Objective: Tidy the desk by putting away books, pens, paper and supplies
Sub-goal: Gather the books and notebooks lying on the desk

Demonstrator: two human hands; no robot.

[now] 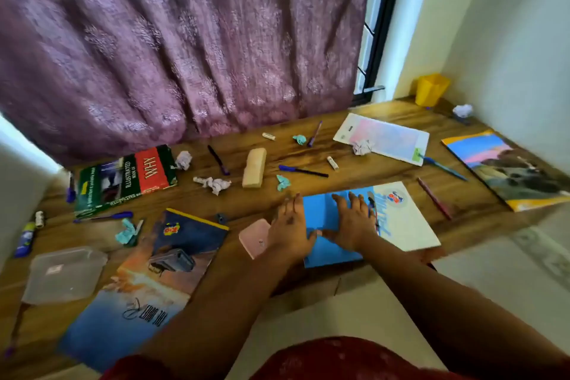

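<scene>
A blue and white book (pixel 398 219) lies near the desk's front edge. My left hand (pixel 290 228) rests flat on its left edge, fingers apart. My right hand (pixel 353 219) lies flat on the blue cover, fingers spread. Neither hand grips anything. A pink eraser-like block (pixel 254 237) sits just left of my left hand. Several pens (pixel 303 170) lie across the wooden desk (pixel 354 173). A green and red "WHY" book (pixel 123 179) is at the back left, and a large blue book (pixel 138 284) at the front left.
A yellow cup (pixel 431 89) stands at the back right corner. A clear plastic box (pixel 63 274) sits front left. Crumpled paper balls (pixel 214 183) are scattered about, plus a beige block (pixel 254 166), a pink sheet (pixel 382 137), a colourful book (pixel 509 170) at right and a purple curtain (pixel 185 40) behind.
</scene>
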